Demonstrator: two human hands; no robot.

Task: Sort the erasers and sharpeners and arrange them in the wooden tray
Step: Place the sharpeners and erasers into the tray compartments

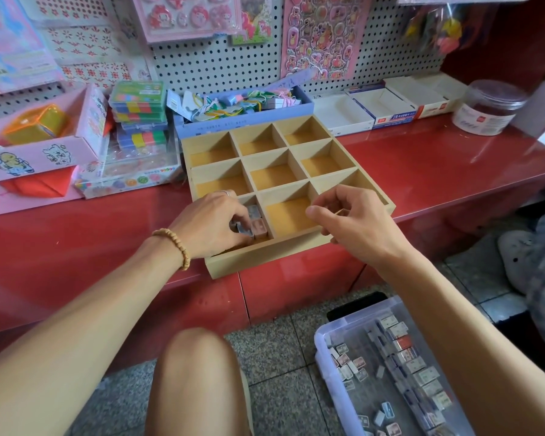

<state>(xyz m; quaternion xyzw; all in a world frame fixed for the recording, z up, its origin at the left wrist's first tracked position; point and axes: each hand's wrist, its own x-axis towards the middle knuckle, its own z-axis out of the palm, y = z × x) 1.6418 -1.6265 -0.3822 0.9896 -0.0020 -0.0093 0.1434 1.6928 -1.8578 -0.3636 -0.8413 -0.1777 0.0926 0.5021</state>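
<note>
The left hand pinches small wrapped rectangular erasers in the pale nine-compartment wooden tray's seven-o'clock compartment. The right hand hovers at five o'clock, fingers loosely curled, holding nothing visible. More erasers lie in the clear plastic bin on the floor.

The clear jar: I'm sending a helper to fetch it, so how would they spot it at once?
Follow the red shelf to its right end, past the row of open white boxes against the pegboard. The clear jar stands just beyond the last box. It is the only round, see-through container there, with a white label low on its side.
</note>
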